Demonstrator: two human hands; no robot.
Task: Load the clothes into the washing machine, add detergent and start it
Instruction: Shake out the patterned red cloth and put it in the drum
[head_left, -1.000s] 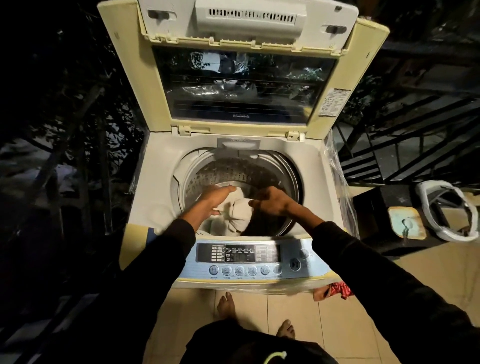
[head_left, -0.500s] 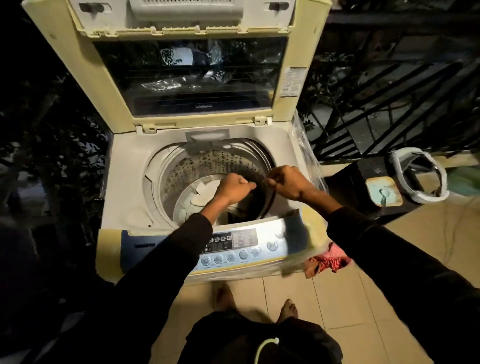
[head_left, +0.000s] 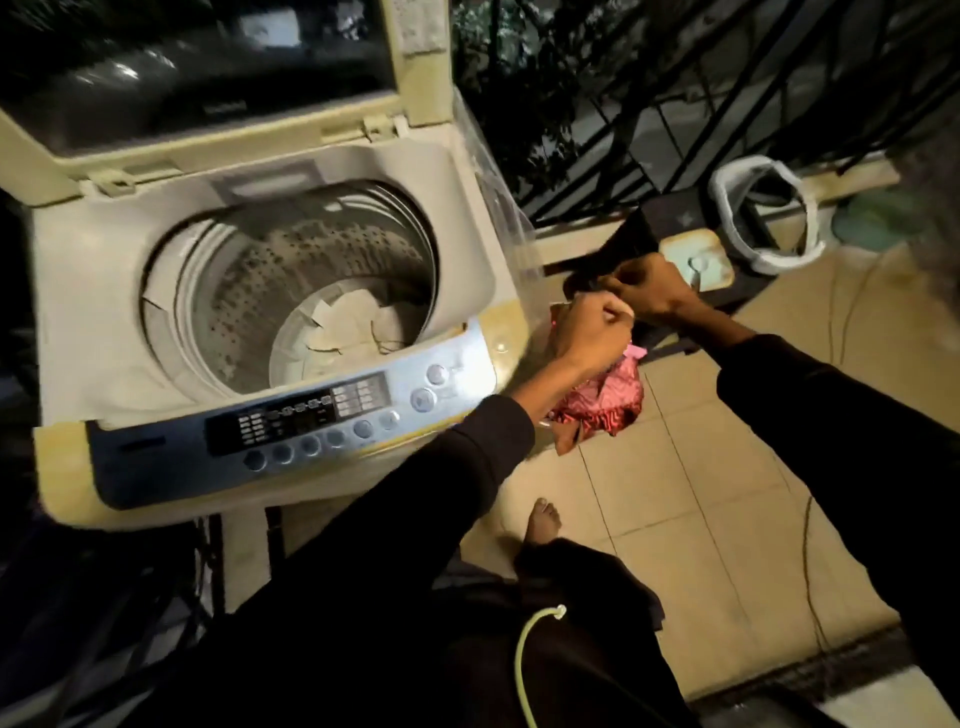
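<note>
The top-loading washing machine (head_left: 130, 332) stands on the left with its lid (head_left: 208, 78) raised. A pale cloth (head_left: 348, 322) lies at the bottom of its drum (head_left: 291, 270). Both of my hands are to the right of the machine, above the floor. My left hand (head_left: 592, 330) and my right hand (head_left: 652, 291) are close together, with their fingers curled on a dark garment (head_left: 631, 241), which is blurred. A red patterned cloth (head_left: 608, 400) lies on the tiles just below my left hand. The control panel (head_left: 311, 421) runs along the front edge.
A low black stand (head_left: 675, 218) with a pale square item (head_left: 701, 262) sits by the dark railing (head_left: 675, 104). Beside it stands a white basket (head_left: 727, 192). A thin cable (head_left: 810, 545) trails over the floor tiles. My bare foot (head_left: 543, 519) is near the machine.
Both hands came up out of the drum and swung right, past the machine's side, taking the dark garment along. The view turned right and down.
</note>
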